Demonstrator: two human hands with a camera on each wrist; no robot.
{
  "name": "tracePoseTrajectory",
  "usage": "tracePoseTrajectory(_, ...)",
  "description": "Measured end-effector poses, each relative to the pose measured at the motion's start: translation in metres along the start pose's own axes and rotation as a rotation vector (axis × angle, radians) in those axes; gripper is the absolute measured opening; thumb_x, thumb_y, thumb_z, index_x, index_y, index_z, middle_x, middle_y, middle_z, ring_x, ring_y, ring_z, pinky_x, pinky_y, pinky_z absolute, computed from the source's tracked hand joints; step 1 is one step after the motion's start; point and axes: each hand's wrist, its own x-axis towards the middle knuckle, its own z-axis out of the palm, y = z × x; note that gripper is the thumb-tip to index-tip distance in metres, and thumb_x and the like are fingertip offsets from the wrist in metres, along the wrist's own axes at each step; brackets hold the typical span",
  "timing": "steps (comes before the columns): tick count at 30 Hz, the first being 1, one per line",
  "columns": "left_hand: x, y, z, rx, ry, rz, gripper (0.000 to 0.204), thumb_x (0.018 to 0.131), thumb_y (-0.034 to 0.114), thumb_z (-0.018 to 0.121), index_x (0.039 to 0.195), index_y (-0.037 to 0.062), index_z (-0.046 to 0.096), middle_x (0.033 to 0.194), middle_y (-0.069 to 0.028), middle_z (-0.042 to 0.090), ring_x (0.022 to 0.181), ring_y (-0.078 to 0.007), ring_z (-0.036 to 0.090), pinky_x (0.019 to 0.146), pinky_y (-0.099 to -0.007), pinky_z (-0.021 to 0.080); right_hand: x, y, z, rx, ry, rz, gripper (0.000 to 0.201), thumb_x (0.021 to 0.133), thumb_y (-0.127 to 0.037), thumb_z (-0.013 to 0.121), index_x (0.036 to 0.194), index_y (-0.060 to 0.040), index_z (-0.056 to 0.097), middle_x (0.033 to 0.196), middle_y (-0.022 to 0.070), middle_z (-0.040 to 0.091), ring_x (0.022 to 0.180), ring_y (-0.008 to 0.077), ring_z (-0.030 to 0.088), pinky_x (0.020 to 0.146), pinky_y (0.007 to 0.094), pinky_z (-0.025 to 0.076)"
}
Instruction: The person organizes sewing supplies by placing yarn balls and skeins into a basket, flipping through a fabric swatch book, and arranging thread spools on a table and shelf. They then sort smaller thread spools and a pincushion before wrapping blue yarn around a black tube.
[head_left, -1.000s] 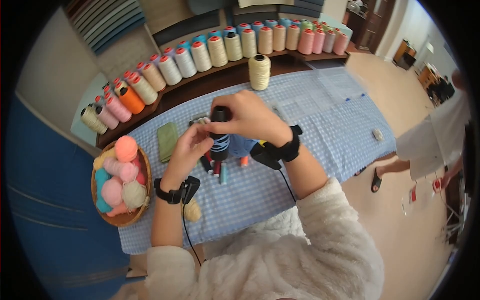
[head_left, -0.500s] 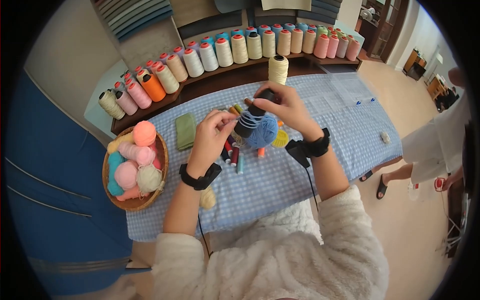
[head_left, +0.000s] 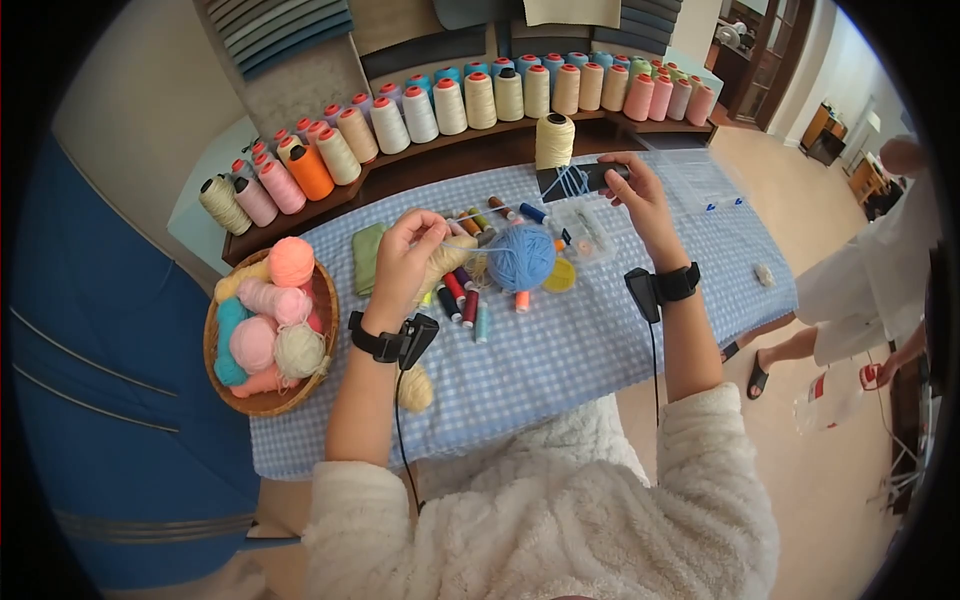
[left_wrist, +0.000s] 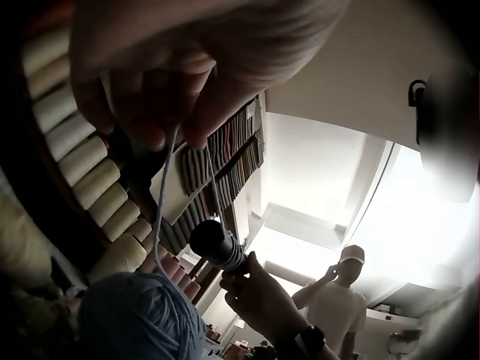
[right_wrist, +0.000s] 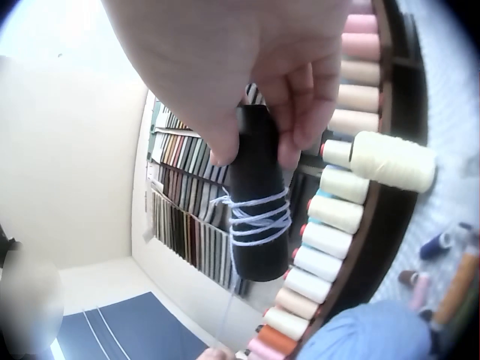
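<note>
My right hand (head_left: 640,205) grips one end of a black spool (right_wrist: 259,176), which lies nearly sideways over the table in the head view. A few loose turns of light blue yarn (right_wrist: 259,217) wrap the spool's other half. My left hand (head_left: 405,260) pinches that yarn between thumb and fingertips, and a strand stretches across from it to the spool. Another strand drops from the left fingertips to a blue yarn ball (head_left: 522,258) on the table between the hands. The ball also shows low in the left wrist view.
Small thread spools (head_left: 470,305), a yellow disc (head_left: 560,275) and a clear box (head_left: 585,230) lie around the ball. A basket (head_left: 270,400) of yarn balls stands left, a green cloth (head_left: 367,258) beside it. Thread cones (head_left: 450,105) line the back shelf. Another person (left_wrist: 341,300) stands to the right.
My right hand has carried the black spool up and to the right, away from the left hand, tipping it sideways. The yarn between the hands has stretched out, and the blue ball is uncovered.
</note>
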Motion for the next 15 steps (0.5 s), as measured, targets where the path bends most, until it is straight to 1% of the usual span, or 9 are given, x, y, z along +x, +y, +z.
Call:
tracePoseTrajectory(2, 0.003, -0.009, -0.002, 0.049, -0.010, 0.070, 0.009, 0.099, 0.013, 0.060, 0.095, 0.0055, 0.065, 0.091, 0.0027, 0.062, 0.085, -0.0055, 0.055, 0.075, -0.0208, 0.040, -0.001, 0.007, -0.006, -0.027, -0.033, 0.019, 0.028, 0.101, -0.025, 0.063, 0.123, -0.0073, 0.062, 0.094, -0.0019, 0.067, 0.085, 0.0057, 0.064, 0.072, 0.0229, 0.048)
tracePoseTrajectory(5, 0.000, -0.002, 0.005, -0.110, 0.021, -0.021, 0.010, 0.098, 0.012, 0.060, 0.094, 0.0053, 0.064, 0.091, 0.0024, 0.061, 0.084, -0.0057, 0.054, 0.075, -0.0212, 0.039, -0.007, 0.004, -0.004, 0.044, -0.039, 0.090, 0.028, 0.101, -0.026, 0.064, 0.123, -0.0075, 0.061, 0.094, -0.0009, 0.067, 0.086, 0.0066, 0.065, 0.074, 0.0235, 0.049)
tracePoseTrajectory(7, 0.003, -0.007, -0.009, -0.037, -0.068, -0.101, 0.011, 0.097, 0.013, 0.061, 0.096, 0.0027, 0.065, 0.092, 0.0016, 0.062, 0.087, -0.0068, 0.055, 0.079, -0.0227, 0.042, -0.012, -0.004, 0.003, 0.144, -0.008, 0.159, 0.028, 0.101, -0.026, 0.064, 0.122, -0.0075, 0.061, 0.095, -0.0004, 0.068, 0.087, 0.0071, 0.065, 0.076, 0.0238, 0.050)
tracePoseTrajectory(8, 0.005, -0.010, -0.014, 0.000, -0.114, -0.141, 0.012, 0.097, 0.013, 0.062, 0.097, 0.0014, 0.066, 0.092, 0.0013, 0.062, 0.088, -0.0074, 0.056, 0.081, -0.0235, 0.043, -0.014, -0.007, 0.007, 0.166, -0.002, 0.164, 0.028, 0.101, -0.026, 0.065, 0.122, -0.0075, 0.061, 0.095, -0.0001, 0.068, 0.087, 0.0073, 0.065, 0.077, 0.0239, 0.050)
tracePoseTrajectory(11, 0.007, -0.019, -0.013, 0.129, -0.270, -0.150, 0.025, 0.095, 0.016, 0.066, 0.113, -0.0015, 0.066, 0.101, -0.0024, 0.065, 0.099, -0.0105, 0.058, 0.090, -0.0256, 0.045, -0.017, -0.014, 0.019, 0.206, -0.012, 0.161, 0.027, 0.099, -0.024, 0.066, 0.120, -0.0074, 0.061, 0.096, 0.0008, 0.069, 0.087, 0.0080, 0.066, 0.078, 0.0244, 0.051)
tracePoseTrajectory(13, 0.005, -0.018, -0.001, 0.266, -0.183, -0.009, 0.041, 0.093, 0.020, 0.069, 0.127, -0.0016, 0.059, 0.114, -0.0065, 0.064, 0.111, -0.0145, 0.057, 0.098, -0.0283, 0.044, -0.018, -0.016, 0.027, 0.200, -0.058, 0.132, 0.028, 0.098, -0.023, 0.068, 0.119, -0.0069, 0.061, 0.096, 0.0014, 0.069, 0.089, 0.0089, 0.066, 0.077, 0.0250, 0.052)
tracePoseTrajectory(14, 0.003, -0.018, 0.007, 0.334, -0.135, 0.060, 0.050, 0.092, 0.021, 0.071, 0.134, -0.0016, 0.056, 0.121, -0.0085, 0.064, 0.116, -0.0166, 0.057, 0.101, -0.0297, 0.043, -0.019, -0.018, 0.034, 0.120, -0.061, 0.068, 0.028, 0.097, -0.023, 0.069, 0.118, -0.0063, 0.061, 0.096, 0.0020, 0.069, 0.088, 0.0095, 0.066, 0.076, 0.0260, 0.053)
tracePoseTrajectory(15, 0.002, -0.017, 0.012, 0.365, -0.081, 0.139, 0.055, 0.091, 0.022, 0.071, 0.137, -0.0006, 0.053, 0.127, -0.0097, 0.061, 0.121, -0.0180, 0.055, 0.104, -0.0317, 0.041, -0.021, -0.022, 0.043, 0.041, -0.065, 0.005, 0.028, 0.097, -0.022, 0.070, 0.117, -0.0058, 0.061, 0.095, 0.0026, 0.070, 0.087, 0.0101, 0.067, 0.075, 0.0269, 0.053)
